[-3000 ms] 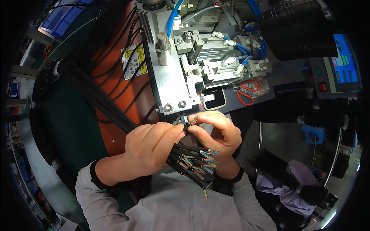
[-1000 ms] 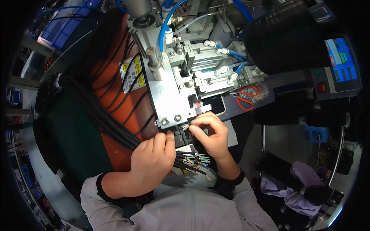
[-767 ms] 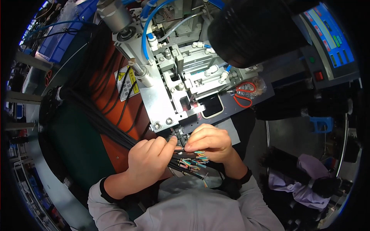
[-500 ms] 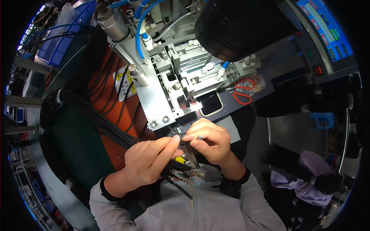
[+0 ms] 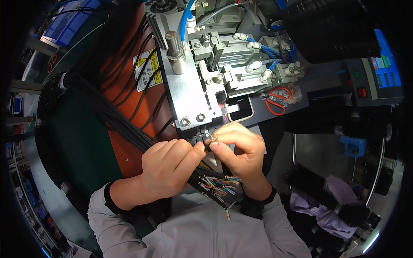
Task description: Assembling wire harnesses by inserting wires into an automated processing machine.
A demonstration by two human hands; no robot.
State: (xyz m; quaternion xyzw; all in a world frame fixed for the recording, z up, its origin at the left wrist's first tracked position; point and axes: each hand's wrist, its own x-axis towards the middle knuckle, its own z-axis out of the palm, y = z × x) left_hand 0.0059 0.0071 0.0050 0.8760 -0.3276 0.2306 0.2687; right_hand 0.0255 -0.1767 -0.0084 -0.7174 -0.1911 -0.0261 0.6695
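A single black cable (image 5: 205, 145) is pinched between both hands just below the lower edge of the grey metal press plate (image 5: 186, 96) of the bench machine. The left hand (image 5: 170, 165) is closed around the cable's sheath, thumb and forefinger clamped near its end. The right hand (image 5: 238, 148) is closed in a fine pinch on the stripped wire ends (image 5: 213, 137), which are fanned out right at the small opening under the plate. Below the hands, a thick bundle of black cables (image 5: 107, 114) is draped across the orange panel (image 5: 124, 64) and ends in a cluster of coloured wire tips (image 5: 219, 185) near the wrists.

For the step in hand to go well, the sheath is best held steady by the left hand while the fine wires are separated and kept straight by the right fingertips. The strands should be lined up squarely with the opening, and fingertips kept clear of the tooling. Whether the wires are already seated in the opening probably cannot be judged, as the spot is covered by the fingers. Red-handled scissors (image 5: 275, 101) are lying to the right, well apart.
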